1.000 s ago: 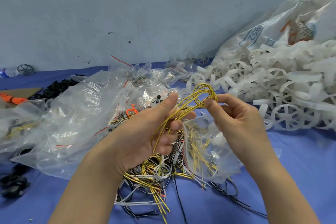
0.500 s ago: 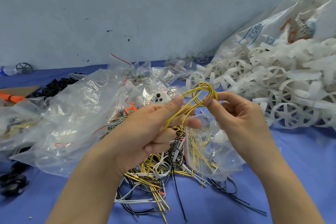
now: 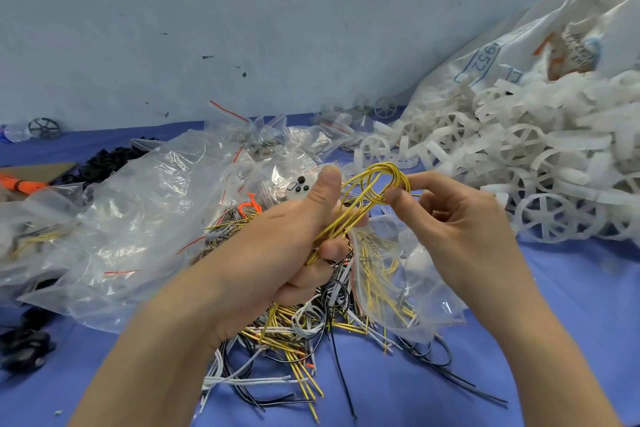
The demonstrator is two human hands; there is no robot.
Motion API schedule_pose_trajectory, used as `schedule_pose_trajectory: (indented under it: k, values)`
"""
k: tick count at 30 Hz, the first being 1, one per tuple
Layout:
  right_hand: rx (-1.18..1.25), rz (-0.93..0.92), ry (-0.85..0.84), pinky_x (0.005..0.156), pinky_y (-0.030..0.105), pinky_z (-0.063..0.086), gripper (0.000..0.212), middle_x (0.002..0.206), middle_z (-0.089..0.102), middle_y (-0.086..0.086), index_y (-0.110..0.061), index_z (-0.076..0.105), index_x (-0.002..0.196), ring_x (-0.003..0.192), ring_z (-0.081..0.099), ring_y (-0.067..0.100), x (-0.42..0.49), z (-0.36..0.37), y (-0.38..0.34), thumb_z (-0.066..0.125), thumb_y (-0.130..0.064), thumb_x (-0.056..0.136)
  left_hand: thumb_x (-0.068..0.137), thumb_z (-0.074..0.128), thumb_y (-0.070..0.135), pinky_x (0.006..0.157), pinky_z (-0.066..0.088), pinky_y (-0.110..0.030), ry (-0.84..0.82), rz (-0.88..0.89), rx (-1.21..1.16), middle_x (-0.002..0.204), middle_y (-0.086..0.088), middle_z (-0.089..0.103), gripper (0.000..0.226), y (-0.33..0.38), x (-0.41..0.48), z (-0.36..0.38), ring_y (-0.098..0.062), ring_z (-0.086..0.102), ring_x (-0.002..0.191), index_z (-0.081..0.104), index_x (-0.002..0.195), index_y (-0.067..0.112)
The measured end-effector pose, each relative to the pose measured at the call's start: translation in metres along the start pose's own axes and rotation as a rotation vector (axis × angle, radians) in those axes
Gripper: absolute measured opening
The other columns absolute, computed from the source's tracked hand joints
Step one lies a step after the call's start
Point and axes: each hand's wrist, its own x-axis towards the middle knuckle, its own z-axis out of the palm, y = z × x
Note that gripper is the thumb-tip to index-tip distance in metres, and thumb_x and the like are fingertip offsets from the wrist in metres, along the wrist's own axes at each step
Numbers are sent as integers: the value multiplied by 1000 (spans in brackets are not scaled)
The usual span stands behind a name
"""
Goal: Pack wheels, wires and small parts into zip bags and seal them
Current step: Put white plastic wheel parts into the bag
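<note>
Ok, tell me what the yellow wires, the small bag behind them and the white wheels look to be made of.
Yellow wires: thin cores in glossy plastic sleeving, judging by how they bend into a loop; bare ends show on loose ones.
Small bag: clear soft plastic film, shiny and creased, with a red zip strip.
White wheels: likely moulded plastic, milky and half see-through, matt.

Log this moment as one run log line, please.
step: looping yellow wires | left hand: grips wire bundle | right hand: pinches loop | zip bag: open, below hands

Scuffed pale blue-grey wall [image 3: 277, 10] behind a blue cloth-covered surface [image 3: 571, 305], evenly lit
</note>
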Motion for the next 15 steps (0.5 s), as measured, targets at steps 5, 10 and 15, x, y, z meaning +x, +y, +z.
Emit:
schedule_pose_trajectory:
  k: [5,10,15]
  values:
    - [74,22,-24,49,20,25,16,51,37,-10,-36,72,87,50,29,10,2,-1,0,66,-50,84,80,40,82,39,26,-18,103,162,421,61,5,38,65,-8,3,6,-9,29,45,72,100,29]
    - [175,62,-49,44,13,25,16,50,33,-13,-33,76,86,47,28,6,4,-2,-1,68,-46,82,89,40,74,62,42,-20,204,396,732,68,23,57,42,-20,7,9,2,53,61,63,98,39]
    - [278,110,-69,41,13,24,15,52,33,-9,-29,78,86,46,27,6,6,-1,-1,69,-42,83,93,46,61,80,41,-11,319,445,805,115,39,55,21,-25,14,15,19,53,99,43,111,71]
